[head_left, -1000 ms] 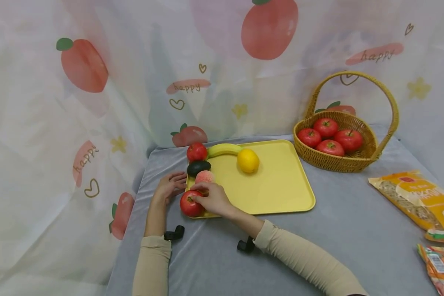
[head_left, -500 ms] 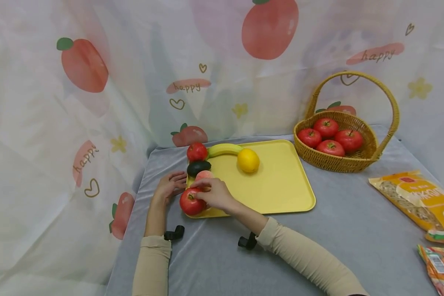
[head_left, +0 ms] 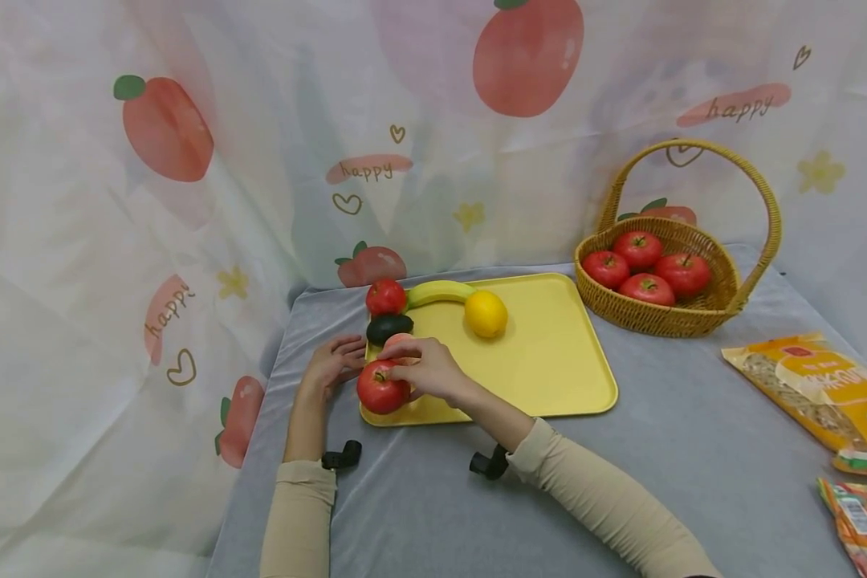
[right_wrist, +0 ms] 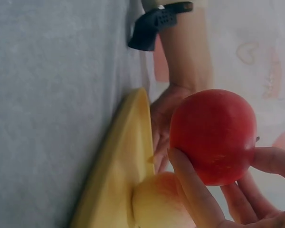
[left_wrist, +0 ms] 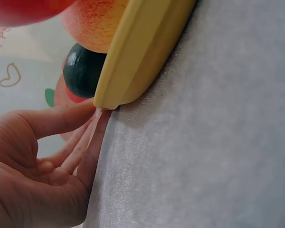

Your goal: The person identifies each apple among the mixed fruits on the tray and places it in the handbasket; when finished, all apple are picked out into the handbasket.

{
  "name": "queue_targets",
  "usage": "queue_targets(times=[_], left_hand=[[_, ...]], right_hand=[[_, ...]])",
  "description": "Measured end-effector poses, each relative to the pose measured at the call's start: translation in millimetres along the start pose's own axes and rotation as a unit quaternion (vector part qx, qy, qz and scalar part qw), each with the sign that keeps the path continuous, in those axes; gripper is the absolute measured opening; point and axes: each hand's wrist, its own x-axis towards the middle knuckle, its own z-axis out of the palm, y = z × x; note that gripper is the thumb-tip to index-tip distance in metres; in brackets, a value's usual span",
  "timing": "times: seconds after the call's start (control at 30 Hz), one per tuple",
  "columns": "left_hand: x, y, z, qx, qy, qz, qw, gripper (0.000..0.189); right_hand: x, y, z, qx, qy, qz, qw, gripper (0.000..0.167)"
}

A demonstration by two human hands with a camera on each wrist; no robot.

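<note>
My right hand (head_left: 433, 371) grips a red apple (head_left: 380, 390) between thumb and fingers, over the near left corner of the yellow tray (head_left: 542, 377). The right wrist view shows this apple (right_wrist: 213, 137) raised above the tray's rim, with a peach (right_wrist: 156, 202) below it. At the tray's left edge, my left hand (head_left: 329, 363) has its fingers stretched out, touching the rim; the left wrist view shows the thumb (left_wrist: 61, 118) right at it. In the head view the peach is mostly hidden behind my right hand. Beyond it lies a dark green avocado (head_left: 389, 329).
Another apple (head_left: 386, 297), a banana (head_left: 439, 292) and a lemon (head_left: 486, 314) lie toward the tray's far side. A wicker basket (head_left: 639, 323) with several apples stands at the back right. Two food packets, one yellow (head_left: 816, 385) and one orange (head_left: 861, 518), lie at the right.
My right hand has lifted the apple off the near left corner and shifted it slightly back and to the right. The left hand stays at the tray's edge.
</note>
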Motion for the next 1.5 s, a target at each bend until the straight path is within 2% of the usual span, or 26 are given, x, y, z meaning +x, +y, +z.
queue_targets(times=[0.57,0.97,1.5], left_hand=[[4.5,1.2,0.7,-0.005,0.009,-0.004,0.9999,0.066],[4.4,1.0,0.5,-0.004,-0.008,0.001,1.0,0.067],[1.9,-1.0,1.2,-0.005,0.009,-0.004,0.9999,0.065]], right_hand=[[-0.8,-19.8,-33.9,0.034,0.008,-0.015,0.9993,0.028],[-3.1,-26.8,-54.1,0.038,0.002,-0.011,0.9992,0.032],[-6.4,-34.3,-82.7,0.033,0.059,-0.004,0.9977,0.03]])
